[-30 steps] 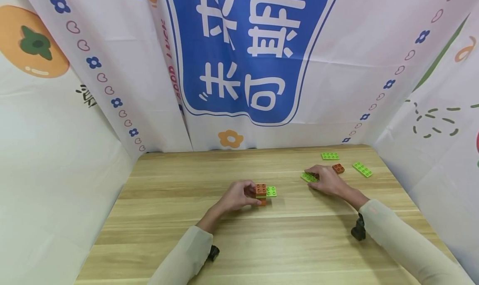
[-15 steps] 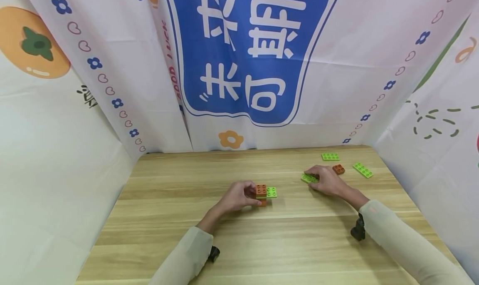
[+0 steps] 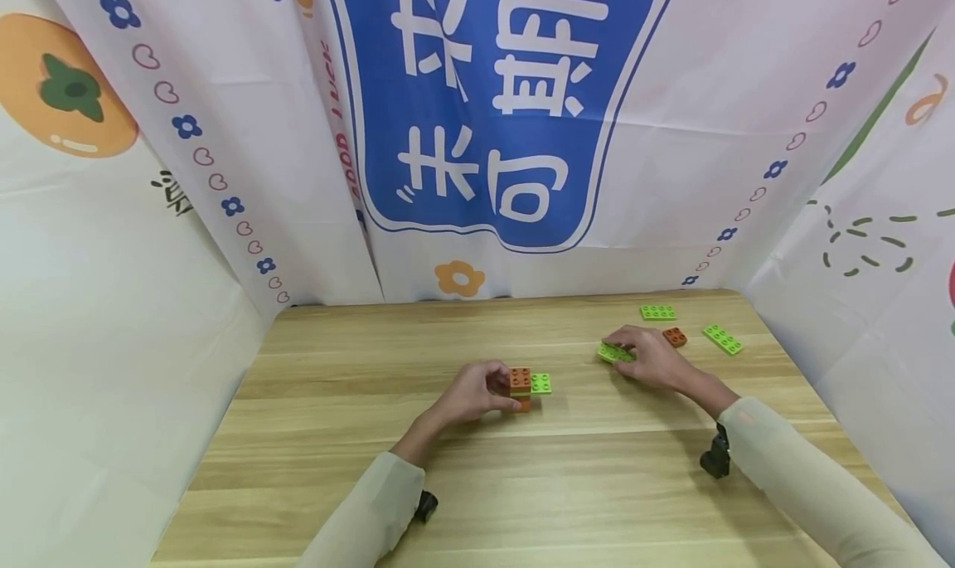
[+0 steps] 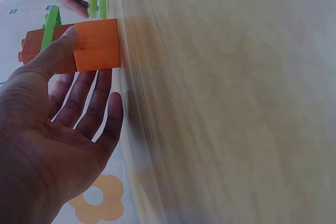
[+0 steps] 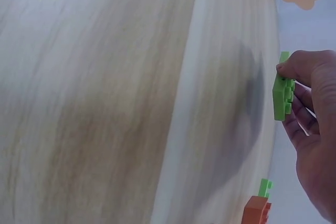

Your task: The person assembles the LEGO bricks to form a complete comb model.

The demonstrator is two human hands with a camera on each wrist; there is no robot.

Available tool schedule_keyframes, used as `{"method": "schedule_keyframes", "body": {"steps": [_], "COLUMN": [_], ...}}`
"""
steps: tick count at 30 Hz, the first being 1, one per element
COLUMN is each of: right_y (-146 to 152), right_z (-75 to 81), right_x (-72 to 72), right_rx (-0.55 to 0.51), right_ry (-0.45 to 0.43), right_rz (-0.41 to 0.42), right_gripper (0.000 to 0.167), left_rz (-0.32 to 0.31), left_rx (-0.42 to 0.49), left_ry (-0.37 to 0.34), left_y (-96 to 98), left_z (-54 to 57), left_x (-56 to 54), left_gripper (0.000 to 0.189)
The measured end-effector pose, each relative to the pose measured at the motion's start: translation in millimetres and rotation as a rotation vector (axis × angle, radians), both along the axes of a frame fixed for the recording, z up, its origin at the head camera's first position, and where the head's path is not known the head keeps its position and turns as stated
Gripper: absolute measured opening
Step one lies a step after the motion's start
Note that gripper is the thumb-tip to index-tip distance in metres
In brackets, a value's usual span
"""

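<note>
Near the middle of the table, my left hand (image 3: pixel 472 392) grips a stack of toy building blocks (image 3: pixel 520 379) between thumb and fingers. In the left wrist view an orange block (image 4: pixel 97 44) forms its base, with reddish-brown blocks above and a green plate (image 4: pixel 51 30) sandwiched between them. That plate juts out to the right in the head view. Farther right, my right hand (image 3: pixel 649 359) pinches a flat green studded plate (image 5: pixel 281 95) by its edges. In the right wrist view it looks raised off the tabletop; fingers hide part of it.
Beyond the right hand lie a small reddish-brown block (image 3: pixel 675 337) and two more green plates, one at the back (image 3: pixel 658 312) and one at the right (image 3: pixel 723 339). The wooden table (image 3: pixel 358 344) ends at printed cloth walls at the back and sides.
Between half a second ago and now, my right hand and its green plate shift slightly left and up. The left hand stays on the stack.
</note>
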State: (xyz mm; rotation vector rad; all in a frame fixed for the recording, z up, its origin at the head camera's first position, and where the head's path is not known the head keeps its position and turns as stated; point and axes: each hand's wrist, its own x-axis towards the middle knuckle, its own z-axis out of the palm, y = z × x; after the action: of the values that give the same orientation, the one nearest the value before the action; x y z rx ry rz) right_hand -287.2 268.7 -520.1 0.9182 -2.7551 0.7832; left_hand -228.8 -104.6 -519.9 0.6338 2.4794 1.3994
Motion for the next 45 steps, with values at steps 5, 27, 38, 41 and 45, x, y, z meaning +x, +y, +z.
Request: {"method": "schedule_keyframes", "body": {"steps": [5, 27, 38, 41, 45], "right_y": [-5, -35, -46, -49, -54], "right_z": [5.1, 36.9, 45.3, 49.1, 53.9], "right_x": [1.0, 18.5, 24.0, 25.8, 27.2], "right_rx": [-0.002, -0.024, -0.052, -0.062, -0.075], "right_ry": [0.010, 0.056, 0.085, 0.104, 0.150], "right_rz": [0.018, 0.115, 0.199, 0.233, 0.286], "right_gripper": [0.041, 0.045, 0.045, 0.045, 0.044], "left_rz": [0.001, -0.025, -0.027, -0.028, -0.029], "left_rx": [-0.007, 0.025, 0.012, 0.009, 0.011], "left_ry": [0.005, 0.034, 0.020, 0.023, 0.027], "left_y": [-0.1, -0.1, 0.5, 0.5, 0.7], "left_z": [-0.8, -1.5, -1.0, -0.7, 0.6], "left_x": [-0.7, -0.7, -0.9, -1.6, -1.5], "left_gripper": [0.034, 0.038, 0.036, 0.036, 0.035]}}
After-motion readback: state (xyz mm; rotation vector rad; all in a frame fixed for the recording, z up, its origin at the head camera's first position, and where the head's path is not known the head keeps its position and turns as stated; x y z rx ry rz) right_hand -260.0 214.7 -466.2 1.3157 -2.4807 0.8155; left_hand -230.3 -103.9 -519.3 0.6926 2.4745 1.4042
